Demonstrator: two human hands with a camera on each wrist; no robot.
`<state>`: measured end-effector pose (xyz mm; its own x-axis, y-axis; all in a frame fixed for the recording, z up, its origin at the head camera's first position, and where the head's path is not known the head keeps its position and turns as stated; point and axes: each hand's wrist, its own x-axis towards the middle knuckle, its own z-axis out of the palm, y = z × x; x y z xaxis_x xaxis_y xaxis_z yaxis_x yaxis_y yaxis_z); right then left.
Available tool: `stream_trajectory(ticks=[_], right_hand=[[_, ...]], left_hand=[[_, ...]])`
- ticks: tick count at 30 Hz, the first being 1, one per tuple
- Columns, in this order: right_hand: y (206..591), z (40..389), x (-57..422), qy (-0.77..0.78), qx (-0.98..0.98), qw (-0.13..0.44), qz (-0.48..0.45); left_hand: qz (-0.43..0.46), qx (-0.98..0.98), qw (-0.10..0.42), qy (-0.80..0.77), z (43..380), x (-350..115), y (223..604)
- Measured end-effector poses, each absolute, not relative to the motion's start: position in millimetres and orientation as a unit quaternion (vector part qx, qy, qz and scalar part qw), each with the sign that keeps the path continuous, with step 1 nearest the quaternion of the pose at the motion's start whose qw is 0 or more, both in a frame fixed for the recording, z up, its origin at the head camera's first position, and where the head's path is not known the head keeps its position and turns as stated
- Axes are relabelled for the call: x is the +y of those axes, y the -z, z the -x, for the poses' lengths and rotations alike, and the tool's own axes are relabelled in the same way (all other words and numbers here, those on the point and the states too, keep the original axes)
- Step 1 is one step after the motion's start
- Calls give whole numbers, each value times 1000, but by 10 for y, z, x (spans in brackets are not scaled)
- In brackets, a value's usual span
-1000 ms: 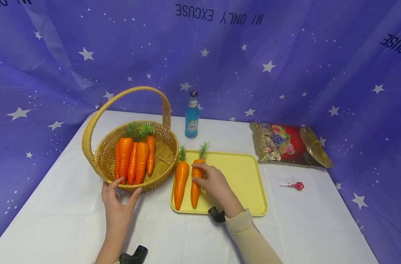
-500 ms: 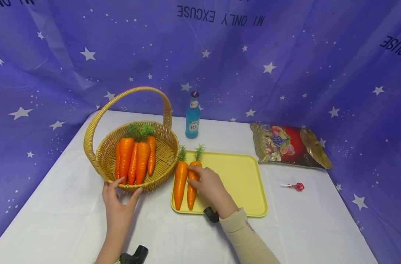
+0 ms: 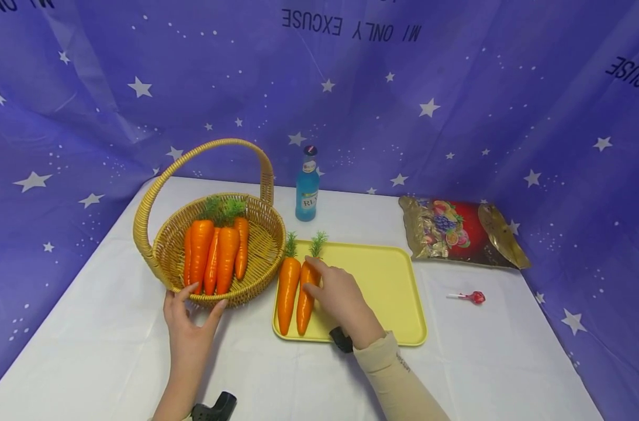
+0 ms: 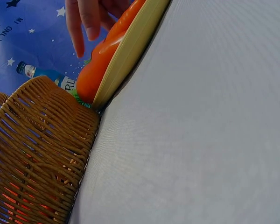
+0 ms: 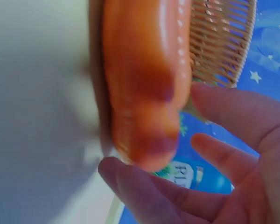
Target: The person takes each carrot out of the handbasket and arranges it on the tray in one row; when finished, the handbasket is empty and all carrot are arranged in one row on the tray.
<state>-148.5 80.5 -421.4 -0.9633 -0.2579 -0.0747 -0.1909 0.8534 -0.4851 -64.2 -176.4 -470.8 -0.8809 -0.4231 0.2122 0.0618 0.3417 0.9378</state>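
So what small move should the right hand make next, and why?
Probably lift the right hand clear of the right carrot: its fingers look spread rather than closed, and that carrot already lies on the yellow tray, beside the left carrot.

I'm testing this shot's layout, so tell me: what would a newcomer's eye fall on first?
Probably the glossy orange carrots: five visible in the wicker basket on the left, two more side by side on the yellow tray next to it. After those, perhaps the blue bottle standing beyond the tray.
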Motion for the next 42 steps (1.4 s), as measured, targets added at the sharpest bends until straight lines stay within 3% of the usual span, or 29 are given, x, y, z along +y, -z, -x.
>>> stream_trajectory(ticks=[9,19,29,42], right_hand=[[3889,1603,838,305,945,13,121],[3572,1788,489,381,907,68,165],[3699,1995,-21,414,880,105,207],[3948,2122,-434,379,892,105,222]], left_hand=[[-117,-789,211,565,646,-1765,4716],[-121,-790,208,564,647,-1763,4724],[-117,-792,215,559,651,-1770,4731],[-111,-792,229,555,659,-1765,4746]])
